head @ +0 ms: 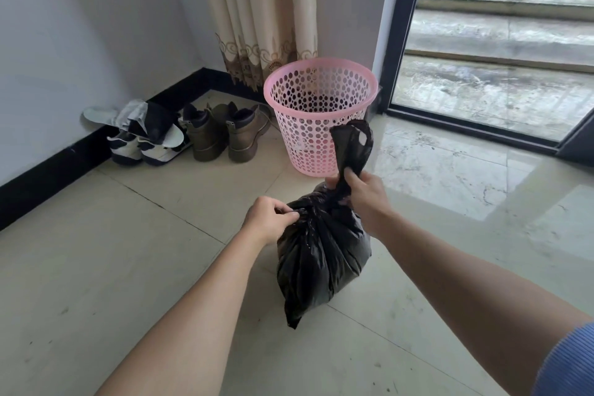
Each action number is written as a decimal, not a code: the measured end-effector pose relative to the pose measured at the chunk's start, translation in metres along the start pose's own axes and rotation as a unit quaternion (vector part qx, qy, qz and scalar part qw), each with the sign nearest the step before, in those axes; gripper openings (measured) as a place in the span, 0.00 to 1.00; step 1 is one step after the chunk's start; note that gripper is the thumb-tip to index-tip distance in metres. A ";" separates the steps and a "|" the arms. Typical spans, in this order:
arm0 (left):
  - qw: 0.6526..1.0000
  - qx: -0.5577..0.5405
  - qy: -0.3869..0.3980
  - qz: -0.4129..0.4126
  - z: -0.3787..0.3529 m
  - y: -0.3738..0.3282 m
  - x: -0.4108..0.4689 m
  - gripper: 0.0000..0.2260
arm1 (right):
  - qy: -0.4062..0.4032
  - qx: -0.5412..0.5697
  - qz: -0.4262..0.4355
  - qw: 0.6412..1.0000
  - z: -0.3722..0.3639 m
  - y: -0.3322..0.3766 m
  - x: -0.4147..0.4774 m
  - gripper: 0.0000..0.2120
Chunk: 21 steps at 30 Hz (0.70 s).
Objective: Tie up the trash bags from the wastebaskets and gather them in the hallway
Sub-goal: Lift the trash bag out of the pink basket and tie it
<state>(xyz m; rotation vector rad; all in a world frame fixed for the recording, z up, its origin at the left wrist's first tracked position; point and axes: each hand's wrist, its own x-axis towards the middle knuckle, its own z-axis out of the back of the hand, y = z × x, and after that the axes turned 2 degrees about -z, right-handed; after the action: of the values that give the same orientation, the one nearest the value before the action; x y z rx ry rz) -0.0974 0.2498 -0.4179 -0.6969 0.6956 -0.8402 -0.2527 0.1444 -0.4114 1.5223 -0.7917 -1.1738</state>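
Both hands are mid-knot on the black trash bag: left hand pinches one handle, right hand closed around the other handle loop; next, seemingly, cinching it beside the emptied pink wastebasket.

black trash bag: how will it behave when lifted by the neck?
The black trash bag will likely be floppy: its film is creased and gathered where the left hand and right hand grip it. It probably sags rather than holds its shape. The glossy plastic may slip, so grip near the knot.
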 end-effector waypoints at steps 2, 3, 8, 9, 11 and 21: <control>0.998 -0.040 -0.009 0.042 0.006 0.004 0.000 0.07 | 0.029 0.027 -0.006 0.999 -0.002 0.010 -0.002 0.12; 0.996 -0.069 -0.001 0.061 0.010 0.006 -0.001 0.08 | 0.034 0.014 0.004 0.999 -0.002 0.012 -0.001 0.12; 0.966 -0.247 -0.024 0.072 0.035 -0.013 -0.001 0.06 | 0.059 -0.282 0.095 0.953 0.004 0.017 0.007 0.13; 0.953 -0.294 -0.038 0.059 0.042 -0.019 0.001 0.06 | 0.075 -0.370 0.094 0.921 0.005 0.015 0.008 0.12; 0.942 -0.331 -0.055 0.017 0.055 -0.032 0.003 0.07 | 0.120 -0.511 0.089 0.847 0.003 0.008 0.007 0.10; 0.910 -0.408 0.014 -0.074 0.056 -0.070 -0.003 0.04 | 0.078 -0.647 0.144 0.745 -0.018 -0.009 -0.018 0.27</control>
<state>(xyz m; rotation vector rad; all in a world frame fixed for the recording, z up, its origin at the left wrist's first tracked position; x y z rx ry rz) -0.0848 0.2337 -0.3309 -1.5067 1.0404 -0.6788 -0.2418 0.1690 -0.4143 0.2766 0.0391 -0.9424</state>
